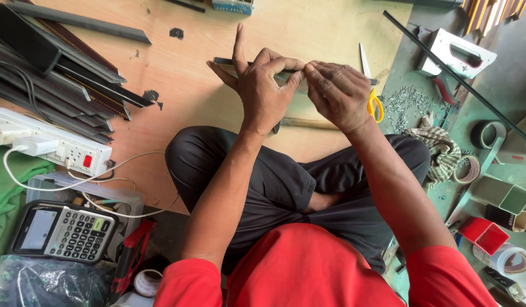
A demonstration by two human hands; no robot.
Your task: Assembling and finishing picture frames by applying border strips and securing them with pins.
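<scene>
Left hand (263,85): pinched one end of a thin dark metal strip (224,61), one finger sticking up.
Right hand (338,94): pinched the other end, keeping it level.
Strip: held above the plywood board (177,96), near its far edge.
Scissors (374,96): lay close by, right of the hands.

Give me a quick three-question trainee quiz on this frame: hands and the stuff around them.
1. True or false: both hands pinch the same thin dark strip above the wooden board.
2. Which lies nearest the right hand? A) calculator B) yellow-handled scissors C) white power strip
3. Fill in: the pile of dark bars lies on the person's ___ side.

Key
1. True: the left hand and the right hand meet fingertip to fingertip on it.
2. B: they lie just beyond that hand.
3. Left.
</scene>
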